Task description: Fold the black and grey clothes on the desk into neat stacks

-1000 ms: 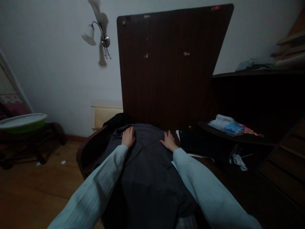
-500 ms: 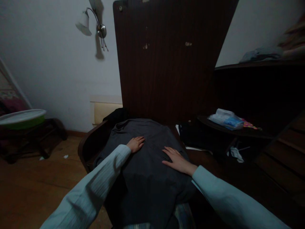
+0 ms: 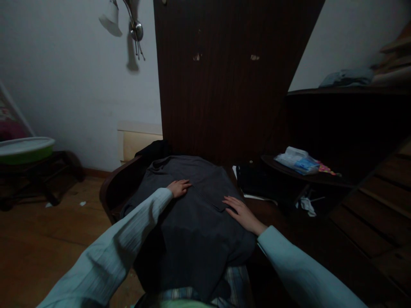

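A dark grey shirt point(image 3: 192, 222) lies spread over a dark wooden surface, its lower part hanging toward me. My left hand point(image 3: 180, 188) rests flat on its upper middle, fingers stretched to the right. On the shirt's right side lies my right hand point(image 3: 242, 214), palm down with the fingers extended. A crease runs across the fabric between the two hands. Neither hand grasps anything. Below the shirt's near edge shows some blue plaid cloth point(image 3: 237, 282).
A curved wooden armrest point(image 3: 111, 184) borders the shirt on the left. To the right are a folded black item point(image 3: 257, 179) and a shelf with a plastic packet point(image 3: 298, 161). A tall dark panel point(image 3: 224, 98) stands behind. A green basin point(image 3: 28, 152) sits on a stool at far left.
My left hand has shifted slightly left and up on the shirt. The right hand has slid a little toward the right, so the hands are farther apart. The camera view has tilted down.
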`<state>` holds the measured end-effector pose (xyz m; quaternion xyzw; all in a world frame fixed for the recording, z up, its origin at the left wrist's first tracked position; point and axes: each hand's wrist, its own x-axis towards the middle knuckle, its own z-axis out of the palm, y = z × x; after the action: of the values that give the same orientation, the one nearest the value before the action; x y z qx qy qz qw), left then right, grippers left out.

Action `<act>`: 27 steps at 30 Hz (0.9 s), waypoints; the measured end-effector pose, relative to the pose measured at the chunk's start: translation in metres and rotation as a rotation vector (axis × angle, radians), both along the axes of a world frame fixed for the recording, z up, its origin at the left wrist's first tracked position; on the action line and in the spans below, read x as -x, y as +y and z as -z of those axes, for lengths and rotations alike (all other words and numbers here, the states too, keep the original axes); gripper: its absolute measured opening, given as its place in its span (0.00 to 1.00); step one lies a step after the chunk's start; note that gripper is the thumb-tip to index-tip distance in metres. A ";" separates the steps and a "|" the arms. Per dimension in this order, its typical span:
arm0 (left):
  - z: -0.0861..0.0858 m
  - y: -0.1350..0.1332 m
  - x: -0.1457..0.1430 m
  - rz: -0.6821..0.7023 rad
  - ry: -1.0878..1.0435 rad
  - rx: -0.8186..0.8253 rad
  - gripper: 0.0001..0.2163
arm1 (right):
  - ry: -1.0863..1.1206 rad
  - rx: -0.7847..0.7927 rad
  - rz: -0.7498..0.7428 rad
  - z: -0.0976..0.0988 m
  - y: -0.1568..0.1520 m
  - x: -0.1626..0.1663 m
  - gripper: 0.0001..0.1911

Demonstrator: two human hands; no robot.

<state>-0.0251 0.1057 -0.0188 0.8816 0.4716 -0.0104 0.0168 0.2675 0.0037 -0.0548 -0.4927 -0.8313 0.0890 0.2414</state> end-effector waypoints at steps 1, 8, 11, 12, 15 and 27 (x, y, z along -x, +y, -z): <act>-0.003 -0.002 -0.004 -0.017 0.007 0.004 0.19 | 0.011 -0.001 -0.001 0.000 0.000 0.000 0.18; 0.012 -0.019 -0.030 -0.202 -0.160 -0.229 0.16 | 0.086 0.000 -0.001 0.000 0.003 -0.001 0.16; 0.019 -0.021 -0.030 -0.131 -0.280 -0.282 0.18 | 0.133 -0.054 0.045 -0.002 0.000 -0.001 0.14; 0.020 -0.020 -0.030 -0.089 -0.290 -0.272 0.18 | 0.148 -0.081 0.068 -0.003 -0.002 -0.001 0.13; 0.017 -0.021 -0.030 -0.071 -0.292 -0.202 0.15 | 0.162 -0.154 0.074 -0.009 -0.009 0.000 0.08; 0.013 -0.022 -0.028 -0.068 -0.312 -0.202 0.11 | 0.151 -0.215 -0.053 -0.013 -0.014 0.003 0.12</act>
<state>0.0033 0.0842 -0.0321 0.8532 0.4914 0.1745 0.0016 0.2645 -0.0101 -0.0418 -0.4335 -0.8283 0.0427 0.3524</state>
